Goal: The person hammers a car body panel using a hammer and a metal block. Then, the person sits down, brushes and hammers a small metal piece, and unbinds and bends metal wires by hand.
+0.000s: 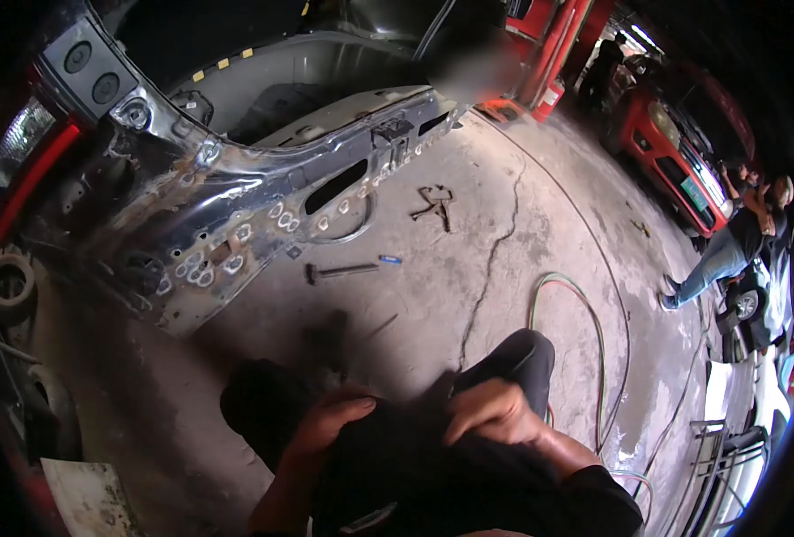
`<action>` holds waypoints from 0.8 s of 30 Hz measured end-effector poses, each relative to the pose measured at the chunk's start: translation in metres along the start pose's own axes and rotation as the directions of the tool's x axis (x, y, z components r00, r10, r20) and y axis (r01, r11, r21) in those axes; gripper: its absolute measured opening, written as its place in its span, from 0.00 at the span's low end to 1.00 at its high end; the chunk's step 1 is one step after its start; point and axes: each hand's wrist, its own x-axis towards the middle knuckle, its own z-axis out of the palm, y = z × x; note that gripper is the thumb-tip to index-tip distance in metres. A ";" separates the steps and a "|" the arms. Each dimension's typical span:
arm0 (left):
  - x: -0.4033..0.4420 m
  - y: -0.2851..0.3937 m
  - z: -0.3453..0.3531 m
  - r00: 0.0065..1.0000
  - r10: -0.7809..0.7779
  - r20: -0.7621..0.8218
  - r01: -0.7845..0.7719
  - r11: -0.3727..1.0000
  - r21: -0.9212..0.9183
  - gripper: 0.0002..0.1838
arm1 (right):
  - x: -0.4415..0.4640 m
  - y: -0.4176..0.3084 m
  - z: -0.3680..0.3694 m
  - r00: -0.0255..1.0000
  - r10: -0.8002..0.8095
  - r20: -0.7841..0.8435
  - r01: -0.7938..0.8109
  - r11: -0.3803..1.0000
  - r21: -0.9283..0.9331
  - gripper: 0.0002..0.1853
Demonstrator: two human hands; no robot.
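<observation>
My left hand (pixel 332 419) is over the dark clothing at my lap, its thumb stretched toward the middle. Blur and the clothing hide most of its fingers. My right hand (pixel 494 412) is by my right knee, fingers curled inward over the dark cloth; what they hold, if anything, is hidden. On the concrete ahead lies a hammer (pixel 341 269), with a small blue object (pixel 391 259) off its handle end. Locking clamp pliers (pixel 436 208) lie farther away. A thin rod (pixel 384 325) rests nearer my knees.
A stripped car body panel (pixel 263 210) with ground weld spots spans the left and front. Hoses (pixel 601 345) curve across the floor at right. A red car (pixel 674 152) and a person in jeans (pixel 717 259) are at right. A worn panel (pixel 88 494) lies lower left.
</observation>
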 end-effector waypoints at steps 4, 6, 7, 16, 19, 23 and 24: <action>0.001 -0.011 0.007 0.978 -0.081 0.194 0.071 0.996 0.061 0.16 | -0.015 0.014 0.014 0.715 0.353 -0.603 0.159 0.758 0.632 0.11; 0.003 -0.014 0.009 0.970 -0.071 0.231 0.060 0.997 0.053 0.17 | -0.022 0.030 0.034 0.710 0.340 -0.616 0.173 0.764 0.621 0.14; 0.000 -0.011 0.011 0.975 -0.074 0.208 0.073 0.997 0.009 0.17 | -0.028 0.034 0.043 0.714 0.341 -0.612 0.177 0.758 0.628 0.14; -0.006 -0.021 0.000 0.990 0.112 0.091 -0.126 0.977 0.172 0.10 | -0.002 -0.015 0.039 0.976 -0.061 -0.211 0.164 0.842 0.514 0.14; 0.010 -0.022 -0.007 0.922 0.233 0.308 -0.305 0.929 0.211 0.09 | 0.030 -0.034 0.052 0.967 -0.255 0.025 0.208 0.840 0.501 0.14; 0.011 -0.017 0.022 0.942 0.133 0.308 -0.143 0.990 0.010 0.12 | 0.050 -0.043 0.082 0.920 -0.382 0.083 0.256 0.750 0.610 0.15; 0.008 -0.019 0.019 0.946 0.178 0.271 -0.202 0.977 0.062 0.12 | 0.051 -0.042 0.088 0.919 -0.388 0.065 0.261 0.725 0.638 0.15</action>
